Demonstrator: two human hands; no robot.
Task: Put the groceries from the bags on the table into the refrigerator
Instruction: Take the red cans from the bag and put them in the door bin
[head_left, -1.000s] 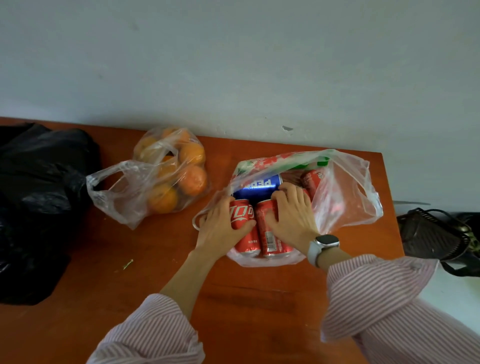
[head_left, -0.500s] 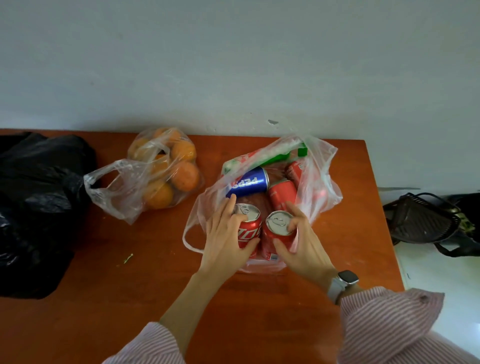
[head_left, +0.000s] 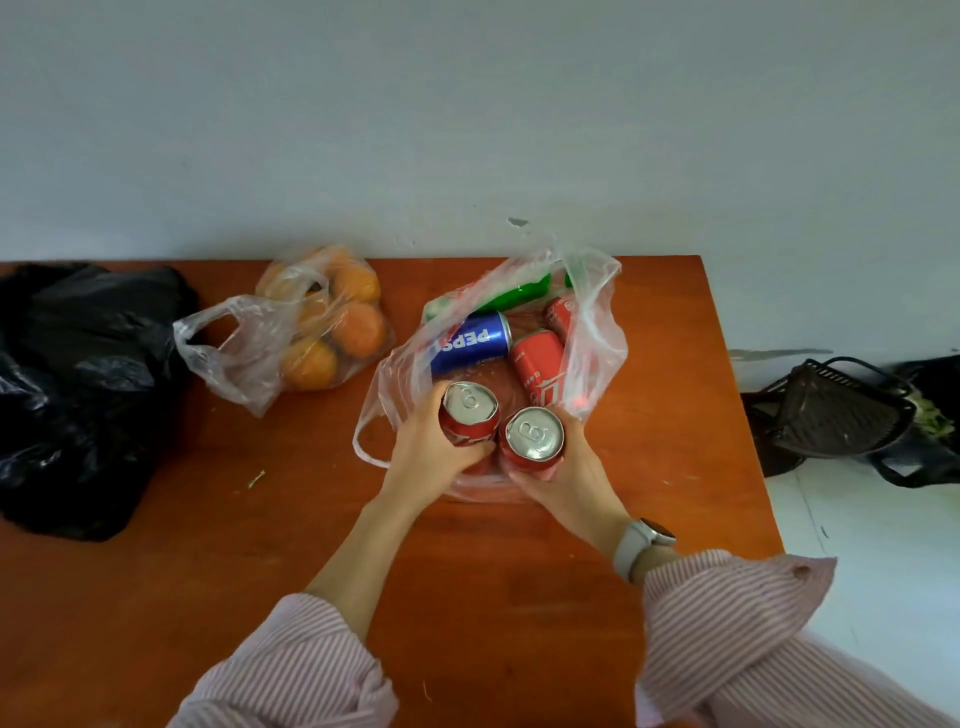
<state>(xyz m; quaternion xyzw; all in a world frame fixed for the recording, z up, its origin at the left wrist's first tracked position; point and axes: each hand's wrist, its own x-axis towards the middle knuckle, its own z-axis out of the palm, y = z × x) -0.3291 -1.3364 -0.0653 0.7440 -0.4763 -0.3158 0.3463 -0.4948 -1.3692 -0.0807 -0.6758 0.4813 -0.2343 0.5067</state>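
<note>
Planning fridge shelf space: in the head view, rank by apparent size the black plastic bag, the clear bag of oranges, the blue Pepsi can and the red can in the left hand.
1. Black plastic bag
2. Clear bag of oranges
3. Blue Pepsi can and red can in the left hand: unsure, since the red one stands end-on, nearer the camera.

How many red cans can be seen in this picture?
4. One upright in the left hand at, one upright in the right hand at, two lying in the clear bag at and. More may be hidden.
</note>
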